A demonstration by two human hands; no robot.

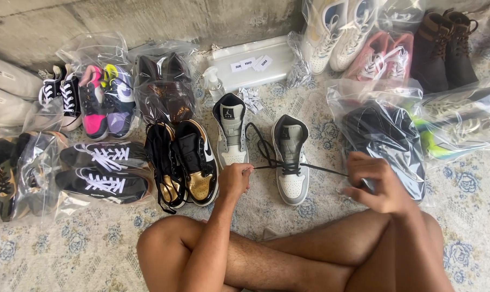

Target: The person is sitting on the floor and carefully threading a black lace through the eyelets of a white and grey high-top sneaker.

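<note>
Two grey-and-white high-top sneakers stand side by side on the patterned rug. The right sneaker (291,162) has a black lace (320,169) threaded through its lower eyelets. My left hand (235,178) pinches one end of that lace just left of the shoe. My right hand (376,183) pulls the other end out to the right, taut. The left sneaker (231,130) stands unlaced, and a loose loop of lace lies between the two shoes. My crossed bare legs fill the foreground.
A black-and-gold pair (183,162) and black sneakers with white laces (104,170) lie at left. Bagged shoes ring the rug (93,249), including a dark pair (388,143) by my right hand. A spray bottle (213,84) and clear plastic box (256,65) stand by the wall.
</note>
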